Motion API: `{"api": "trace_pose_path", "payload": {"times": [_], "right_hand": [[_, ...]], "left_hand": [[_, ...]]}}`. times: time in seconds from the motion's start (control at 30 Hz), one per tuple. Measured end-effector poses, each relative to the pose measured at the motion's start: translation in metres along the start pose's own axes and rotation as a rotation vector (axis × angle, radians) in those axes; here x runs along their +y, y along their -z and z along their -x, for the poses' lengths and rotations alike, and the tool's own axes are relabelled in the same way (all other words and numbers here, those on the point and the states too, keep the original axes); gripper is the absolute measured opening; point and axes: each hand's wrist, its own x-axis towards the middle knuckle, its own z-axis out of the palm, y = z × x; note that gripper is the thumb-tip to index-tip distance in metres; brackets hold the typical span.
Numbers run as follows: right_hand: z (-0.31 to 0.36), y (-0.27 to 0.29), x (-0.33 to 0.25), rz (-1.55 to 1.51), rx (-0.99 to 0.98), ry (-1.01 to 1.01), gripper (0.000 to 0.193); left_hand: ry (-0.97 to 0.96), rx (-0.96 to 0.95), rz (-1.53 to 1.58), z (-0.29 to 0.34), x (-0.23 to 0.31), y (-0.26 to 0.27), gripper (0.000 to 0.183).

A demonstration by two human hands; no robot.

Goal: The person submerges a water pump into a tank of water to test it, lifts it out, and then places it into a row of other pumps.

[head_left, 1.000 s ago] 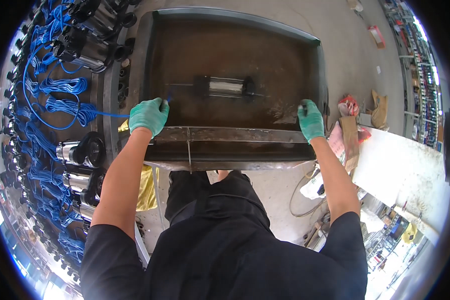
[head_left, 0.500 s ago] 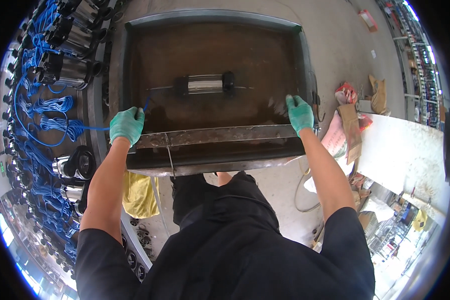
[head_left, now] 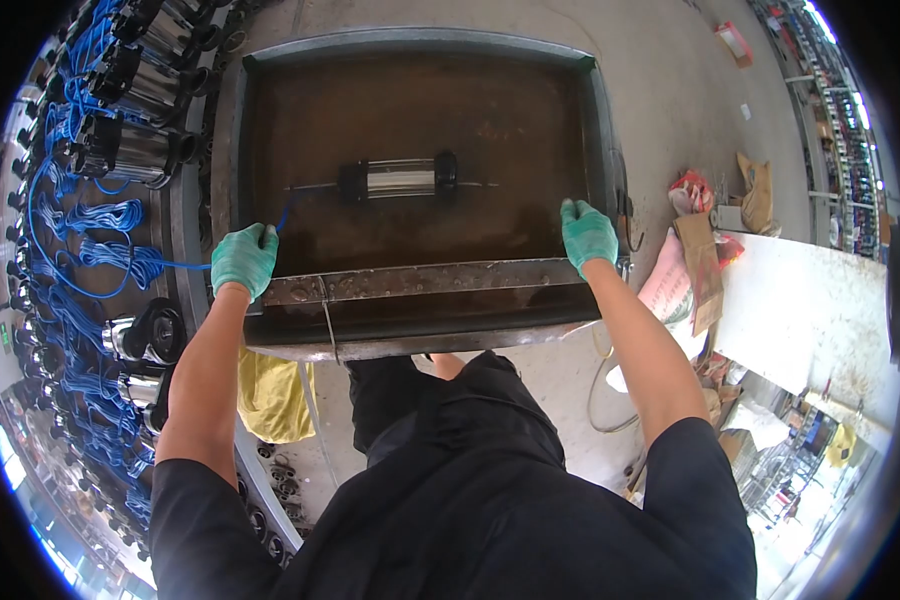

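Note:
A wide metal tank (head_left: 597, 130) with a brown interior, apparently holding water, stands in front of me. Lying sideways in its middle is a cylindrical pump (head_left: 400, 178) with a shiny steel body and black ends; a thin rod or cable runs out at each side. A brown, rusty metal crossbar (head_left: 420, 281) spans the tank's near part. My left hand (head_left: 244, 262), in a green glove, is closed at the bar's left end, beside a blue cable (head_left: 283, 214). At the right end, my gloved right hand (head_left: 590, 240) is closed likewise. Both hands' fingertips are partly hidden.
Steel pumps (head_left: 130, 150) and coiled blue cables (head_left: 110, 214) line the left side. A yellow sack (head_left: 275, 395) hangs below the tank's near left. To the right are a pink-and-white bag (head_left: 667, 285), brown paper packaging (head_left: 700, 265) and a white board (head_left: 800, 310).
The whole view has shifted slightly, so the tank and pump appear a little lower and further left. Both hands keep their places at the crossbar's ends.

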Motion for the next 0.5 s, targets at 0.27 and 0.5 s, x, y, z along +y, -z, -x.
{"api": "trace_pose_path", "payload": {"times": [0.27,0.5], "right_hand": [[-0.0026,-0.0016,0.0007,0.005,-0.013,0.009,0.047],[-0.0036,-0.002,0.0022,0.001,0.005,0.02,0.047]], "left_hand": [[-0.017,0.038,0.006,0.001,-0.003,-0.0025,0.039],[-0.021,0.029,0.018,-0.0013,-0.003,-0.003,0.035]]}}
